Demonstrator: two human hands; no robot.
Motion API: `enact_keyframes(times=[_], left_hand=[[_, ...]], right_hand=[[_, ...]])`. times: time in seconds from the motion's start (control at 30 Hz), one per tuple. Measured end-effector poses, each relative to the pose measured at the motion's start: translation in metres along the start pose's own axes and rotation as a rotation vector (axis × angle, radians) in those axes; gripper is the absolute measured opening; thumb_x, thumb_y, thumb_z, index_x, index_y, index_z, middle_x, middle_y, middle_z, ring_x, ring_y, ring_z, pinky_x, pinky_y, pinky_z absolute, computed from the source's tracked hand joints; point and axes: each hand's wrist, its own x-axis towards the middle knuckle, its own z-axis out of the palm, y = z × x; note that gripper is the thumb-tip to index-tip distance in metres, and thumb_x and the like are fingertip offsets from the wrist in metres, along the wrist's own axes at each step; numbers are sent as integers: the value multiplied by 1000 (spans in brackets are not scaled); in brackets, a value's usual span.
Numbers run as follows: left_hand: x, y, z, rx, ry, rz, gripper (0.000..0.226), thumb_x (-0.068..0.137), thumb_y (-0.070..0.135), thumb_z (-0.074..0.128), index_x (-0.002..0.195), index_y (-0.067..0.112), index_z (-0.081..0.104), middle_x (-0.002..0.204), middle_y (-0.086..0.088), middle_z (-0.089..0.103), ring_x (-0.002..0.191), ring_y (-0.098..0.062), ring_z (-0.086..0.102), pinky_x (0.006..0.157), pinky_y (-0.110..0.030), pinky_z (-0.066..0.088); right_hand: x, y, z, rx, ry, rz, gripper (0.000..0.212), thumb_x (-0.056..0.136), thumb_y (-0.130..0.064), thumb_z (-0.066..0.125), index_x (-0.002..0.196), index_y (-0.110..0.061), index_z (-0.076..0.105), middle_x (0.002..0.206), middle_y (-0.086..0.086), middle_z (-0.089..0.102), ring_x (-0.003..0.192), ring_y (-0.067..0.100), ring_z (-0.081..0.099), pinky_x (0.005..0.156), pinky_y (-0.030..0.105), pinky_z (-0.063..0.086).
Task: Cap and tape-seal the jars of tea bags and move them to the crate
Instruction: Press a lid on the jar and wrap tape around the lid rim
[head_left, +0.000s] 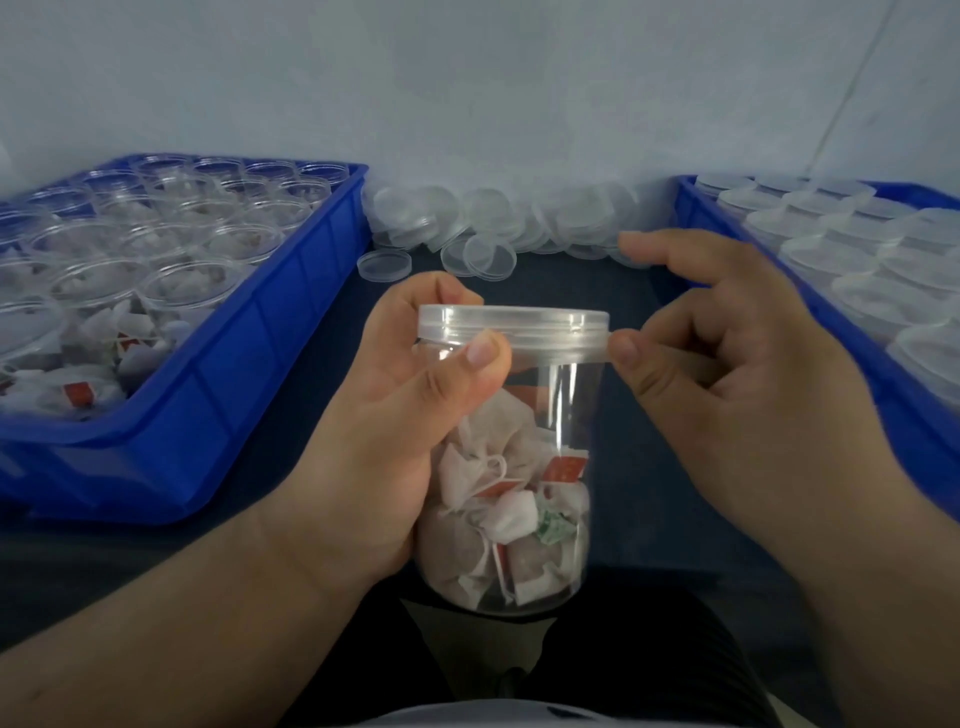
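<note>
Sealing looked to be the step in hand: the clear round plastic jar (566, 415), at centre frame, already wore its translucent screw lid (514, 325), though no tape could be made out at the seam. The next move would likely call for turning the jar while a strip is smoothed round the join. White tea bags with red tags (498, 509) filled its lower half. The left hand (395, 415) gripped the jar's side, thumb at the lid's lower edge. The right hand (727, 384) held nothing visible; its thumb tip pressed the lid's right rim, forefinger straight, other fingers loosely curled. Loose clear lids (498, 223) lay heaped above. A blue plastic crate of open jars (208, 415) sat at left, another with capped jars (914, 415) at right.
</note>
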Motion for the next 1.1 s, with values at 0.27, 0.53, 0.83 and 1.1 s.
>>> enact_keyframes(times=[0.27, 0.53, 0.83, 1.1], left_hand=[[2, -6, -6, 0, -72, -104, 64, 63, 63, 85, 110, 22, 73, 96, -9, 74, 88, -24, 74, 73, -36, 61], [21, -8, -19, 121, 32, -214, 43, 70, 59, 75, 101, 29, 76, 99, -14, 77, 91, -33, 76, 78, -53, 62], [32, -13, -23, 299, 119, -184, 82, 50, 74, 86, 120, 36, 67, 106, 1, 77, 94, -19, 77, 78, -41, 61], [35, -14, -33, 111, 86, -249, 30, 64, 51, 80, 83, 28, 81, 92, -9, 78, 77, -26, 77, 62, -36, 61]], right_hand=[[5, 13, 14, -36, -101, 86, 57, 87, -62, 44, 141, -56, 25, 92, -17, 57, 80, -1, 57, 69, 1, 40], [15, 14, 19, -155, -73, 77, 59, 87, -62, 41, 142, -53, 21, 85, -15, 57, 78, 1, 57, 58, 13, 46], [24, 8, 25, -225, -168, 22, 53, 88, -60, 39, 140, -57, 27, 72, -13, 58, 65, 3, 57, 52, 21, 46], [35, 29, 8, -63, -186, 5, 50, 91, -49, 54, 139, -54, 38, 83, -15, 67, 72, -1, 61, 64, 2, 41]])
